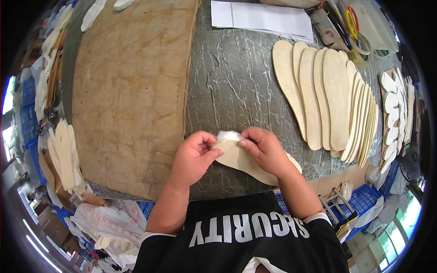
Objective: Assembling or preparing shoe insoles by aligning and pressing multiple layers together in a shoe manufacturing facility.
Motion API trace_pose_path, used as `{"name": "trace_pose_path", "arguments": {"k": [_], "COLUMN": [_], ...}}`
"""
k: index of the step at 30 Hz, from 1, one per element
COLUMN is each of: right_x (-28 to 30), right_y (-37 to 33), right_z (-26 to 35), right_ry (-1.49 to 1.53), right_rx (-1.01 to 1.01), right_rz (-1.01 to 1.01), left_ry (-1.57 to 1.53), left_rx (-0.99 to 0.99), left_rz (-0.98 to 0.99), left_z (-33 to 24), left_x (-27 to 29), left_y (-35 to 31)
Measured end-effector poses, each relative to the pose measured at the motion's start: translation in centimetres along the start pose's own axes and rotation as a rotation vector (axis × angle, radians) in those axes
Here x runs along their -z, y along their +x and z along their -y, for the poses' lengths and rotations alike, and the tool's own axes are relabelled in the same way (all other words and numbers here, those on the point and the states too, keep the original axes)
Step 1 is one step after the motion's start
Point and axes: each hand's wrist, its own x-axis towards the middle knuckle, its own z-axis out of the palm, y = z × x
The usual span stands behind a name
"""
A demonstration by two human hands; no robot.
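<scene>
From my remote view, one word in white capitals [227, 227] shows upside down across the black shirt [291, 251], below the left hand [193, 157] and right hand [266, 150]. Left of and below the left hand, red print [112, 221] marks a white plastic sack [91, 214], too small for me to read.

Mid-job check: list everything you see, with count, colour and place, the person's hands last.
Foot-shaped insole with fluffy lining: 1, beige and white, between both hands
Wrinkled sheet-covered table: 1, dark grey, centre
Flat wooden board: 1, brown, table's left
Fanned foot-shaped insoles: over ten, beige, table's right
Paper sheets: stack, white, top centre
Scissors: 1 pair, red and yellow handles, top right
Curved flat pieces: several, white, far right
Piled insoles: several, beige, far left
Plastic crates: several, blue, both sides
Left hand: 1, bare, pinching insole
Right hand: 1, bare, pinching insole
</scene>
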Motion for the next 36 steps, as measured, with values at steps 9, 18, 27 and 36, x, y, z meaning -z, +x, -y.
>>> {"name": "trace_pose_path", "arguments": {"k": [9, 18, 27, 36], "right_x": [-0.2, -3.7, -2.4, 0.9], "right_y": [-1.5, -5.7, -5.4, -7.6], "right_z": [-0.8, -4.0, -3.7, 1.0], "right_ry": [-0.509, -1.014, -0.863, -0.672], "right_rx": [0.165, 0.229, 0.299, 0.360], "right_rz": [-0.341, -0.030, -0.114, -0.088], "left_ry": [1.043, 1.583, 1.568, 1.287], "left_rx": [-0.512, -0.603, -0.600, -0.552], "left_rz": [-0.421, 0.210, 0.235, 0.145], "left_z": [0.5, 2.1, 0.7, 1.5], "left_x": [-0.8, -1.9, -2.0, -1.3], "left_y": [1.1, 2.8, 2.8, -3.9]}}
